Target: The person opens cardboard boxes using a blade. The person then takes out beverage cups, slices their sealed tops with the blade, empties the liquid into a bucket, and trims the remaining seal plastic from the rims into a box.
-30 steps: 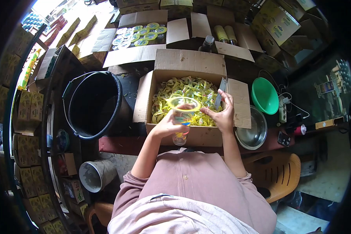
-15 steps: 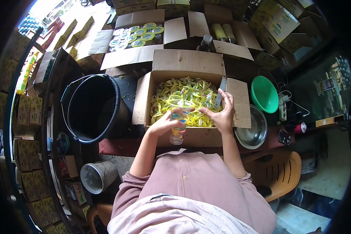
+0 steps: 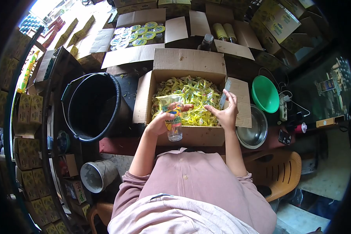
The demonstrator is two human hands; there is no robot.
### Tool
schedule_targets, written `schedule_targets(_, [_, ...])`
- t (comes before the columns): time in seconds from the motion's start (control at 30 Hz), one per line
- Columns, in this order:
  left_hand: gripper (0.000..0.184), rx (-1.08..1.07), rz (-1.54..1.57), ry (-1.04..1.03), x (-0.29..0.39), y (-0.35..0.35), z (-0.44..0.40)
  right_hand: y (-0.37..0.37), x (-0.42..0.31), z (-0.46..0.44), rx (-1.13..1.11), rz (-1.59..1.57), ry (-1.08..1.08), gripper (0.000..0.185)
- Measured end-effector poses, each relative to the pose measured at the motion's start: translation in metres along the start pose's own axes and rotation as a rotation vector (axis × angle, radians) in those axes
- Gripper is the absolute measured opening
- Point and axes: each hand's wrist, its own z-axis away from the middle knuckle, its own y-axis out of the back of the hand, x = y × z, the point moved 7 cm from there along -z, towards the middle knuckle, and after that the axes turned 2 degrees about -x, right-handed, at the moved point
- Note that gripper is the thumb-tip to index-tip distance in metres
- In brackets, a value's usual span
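Note:
My left hand (image 3: 160,121) is wrapped round a clear plastic cup (image 3: 174,130) printed with a coloured label, its wide rim tilted up and to the left. A flat metallic strip, perhaps a blade (image 3: 225,93), is gripped by the fingers of my right hand (image 3: 227,112) and points away from me. The thumb of that hand reaches toward the cup without touching it. Both hands are over the near side of an open cardboard box (image 3: 189,60) full of yellow-green strips (image 3: 195,91).
A black bucket (image 3: 76,137) stands left of the box, a grey bucket (image 3: 107,170) below it. On the right are a green bowl (image 3: 264,93), a metal bowl (image 3: 252,134) and a chair (image 3: 279,171). Behind are a dark bottle (image 3: 205,42) and a carton of lidded cups (image 3: 138,36).
The cup has turned in my left hand, so its printed label now shows and its rim leans left. My right hand has shifted slightly right, away from the cup, with the strip.

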Motion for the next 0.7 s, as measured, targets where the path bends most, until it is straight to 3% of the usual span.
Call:
schedule_targets(0.13, [0.062, 0.085, 0.028, 0.085, -0.003, 0.015, 0.015, 0.005, -0.004, 0.001, 0.033, 0.011, 0.008, 0.071])
schedule_targets(0.17, [0.062, 0.178, -0.222, 0.195, 0.000, 0.015, 0.031, 0.007, -0.004, 0.002, 0.046, 0.006, 0.023, 0.069])
schedule_targets(0.2, [0.063, 0.214, -0.464, 0.449, -0.005, 0.021, 0.050, 0.010, -0.003, 0.003, 0.047, 0.016, 0.016, 0.068])
schedule_targets(0.27, [0.065, 0.053, -1.513, 0.275, 0.007, 0.022, 0.061, 0.014, 0.000, 0.006, 0.048, 0.033, -0.001, 0.065])
schedule_targets(0.3, [0.066, 0.110, -1.584, 0.316, 0.011, 0.014, 0.068, 0.014, 0.001, 0.009, 0.042, 0.032, 0.018, 0.063])
schedule_targets(0.4, [0.067, 0.010, -1.681, 0.423, -0.004, 0.016, 0.080, 0.009, 0.004, 0.017, -0.026, -0.001, -0.011, 0.062])
schedule_targets(0.53, [0.061, -0.068, -2.087, 0.736, -0.012, 0.011, 0.093, 0.012, -0.007, 0.025, -0.045, 0.048, 0.019, 0.060])
schedule_targets(0.57, [0.055, -0.045, -2.198, 0.682, -0.010, 0.008, 0.095, 0.013, -0.008, 0.028, -0.049, 0.046, 0.028, 0.060])
schedule_targets(0.67, [0.055, -0.117, -2.141, 0.892, -0.010, 0.006, 0.103, 0.014, -0.008, 0.036, -0.061, 0.033, 0.046, 0.059])
schedule_targets(0.7, [0.053, -0.054, -2.186, 0.788, -0.004, 0.002, 0.106, 0.015, -0.009, 0.039, -0.068, 0.030, 0.043, 0.059])
